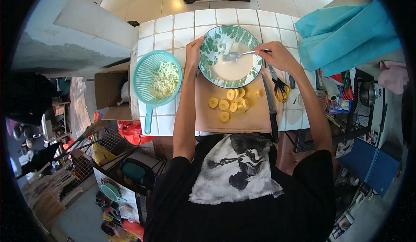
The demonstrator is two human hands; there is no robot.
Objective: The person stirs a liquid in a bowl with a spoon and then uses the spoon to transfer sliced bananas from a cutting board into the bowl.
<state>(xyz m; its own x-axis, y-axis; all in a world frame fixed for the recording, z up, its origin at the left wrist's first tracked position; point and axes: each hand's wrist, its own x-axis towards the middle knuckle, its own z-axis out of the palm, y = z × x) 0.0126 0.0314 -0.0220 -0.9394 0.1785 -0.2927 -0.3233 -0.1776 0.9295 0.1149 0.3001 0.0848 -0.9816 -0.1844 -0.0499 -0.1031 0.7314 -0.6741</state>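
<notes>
A green-and-white enamel bowl [210, 40] holds a pale, creamy batter [234, 71]. My left hand [195, 51] is closed on the bowl's left rim. In my right hand [277, 56] is the handle of a metal spoon [248, 53], whose head dips into the batter; its tip is partly covered. Just below the bowl, several yellow banana slices [224, 104] lie on a brown cutting board [208, 123]. To their right rests a large black-handled knife [269, 101], and beyond it a pair of scissors [281, 89] with yellow and black handles, under my right forearm.
A turquoise strainer [143, 75] with shredded cabbage [164, 81] stands left on the white tiled table [164, 25]. Blue cloth [346, 38] hangs over the right corner. A cardboard box [113, 84] sits beside the left edge, and a rack [359, 108] stands at the right.
</notes>
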